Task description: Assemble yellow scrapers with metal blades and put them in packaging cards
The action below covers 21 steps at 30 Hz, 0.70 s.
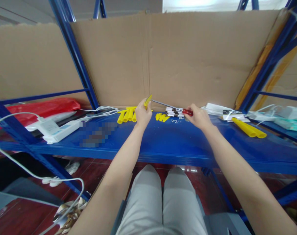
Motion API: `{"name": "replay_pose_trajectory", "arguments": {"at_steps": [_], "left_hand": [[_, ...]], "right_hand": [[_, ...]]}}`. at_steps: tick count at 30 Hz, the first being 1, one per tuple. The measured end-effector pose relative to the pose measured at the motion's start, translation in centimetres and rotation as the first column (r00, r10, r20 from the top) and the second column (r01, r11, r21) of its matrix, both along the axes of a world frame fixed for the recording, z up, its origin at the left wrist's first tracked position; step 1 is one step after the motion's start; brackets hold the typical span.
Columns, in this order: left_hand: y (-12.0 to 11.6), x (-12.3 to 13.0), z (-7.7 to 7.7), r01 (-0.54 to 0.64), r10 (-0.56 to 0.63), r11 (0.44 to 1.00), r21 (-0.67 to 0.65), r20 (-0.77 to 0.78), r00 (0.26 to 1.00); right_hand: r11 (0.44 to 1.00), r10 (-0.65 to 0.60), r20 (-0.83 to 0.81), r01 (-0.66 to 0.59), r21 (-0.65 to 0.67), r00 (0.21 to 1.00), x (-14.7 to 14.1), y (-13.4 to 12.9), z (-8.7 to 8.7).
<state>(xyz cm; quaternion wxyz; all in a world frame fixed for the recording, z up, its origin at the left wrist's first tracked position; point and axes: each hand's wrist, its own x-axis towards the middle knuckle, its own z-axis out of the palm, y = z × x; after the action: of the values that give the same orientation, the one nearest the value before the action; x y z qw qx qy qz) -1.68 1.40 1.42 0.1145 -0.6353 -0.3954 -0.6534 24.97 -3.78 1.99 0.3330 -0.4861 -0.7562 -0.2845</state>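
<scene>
My left hand [143, 114] grips a small yellow plastic piece [148, 100], held up above the blue shelf. In my right hand [198, 116] is a screwdriver [187, 112] with a red handle, its long metal shaft pointing left so the tip meets or nearly meets the yellow piece. Yellow tubes [126, 117] lie in a row beside my left hand. Between the hands are several small yellow pieces [162, 117], tiny pale bits [176, 121] that look like screws, and a stack of white and dark strips [171, 112].
Two long yellow tubes [248, 128] lie at the right. A white power strip [62, 131] with cables and a red bag [43, 109] are at the left. Cardboard [187, 58] closes off the back, between blue metal posts [75, 55].
</scene>
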Motion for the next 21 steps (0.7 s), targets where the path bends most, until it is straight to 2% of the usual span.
{"name": "replay_pose_trajectory", "arguments": {"at_steps": [9,15,21], "left_hand": [[-0.16,-0.04,0.11,0.049,-0.048,0.998,-0.045,0.034,0.998],[-0.38,0.04,0.3,0.047,-0.045,0.997,-0.069,0.029,0.999],[-0.3,0.03,0.22,0.022,-0.02,0.999,-0.043,0.03,0.999]], "right_hand": [[1.0,0.019,0.057,-0.018,-0.017,0.998,-0.24,-0.43,0.15],[1.0,0.006,0.001,-0.006,-0.018,1.0,-0.15,0.04,-0.13],[0.999,0.031,0.062,-0.032,0.019,0.998,-0.26,-0.51,0.18]]}}
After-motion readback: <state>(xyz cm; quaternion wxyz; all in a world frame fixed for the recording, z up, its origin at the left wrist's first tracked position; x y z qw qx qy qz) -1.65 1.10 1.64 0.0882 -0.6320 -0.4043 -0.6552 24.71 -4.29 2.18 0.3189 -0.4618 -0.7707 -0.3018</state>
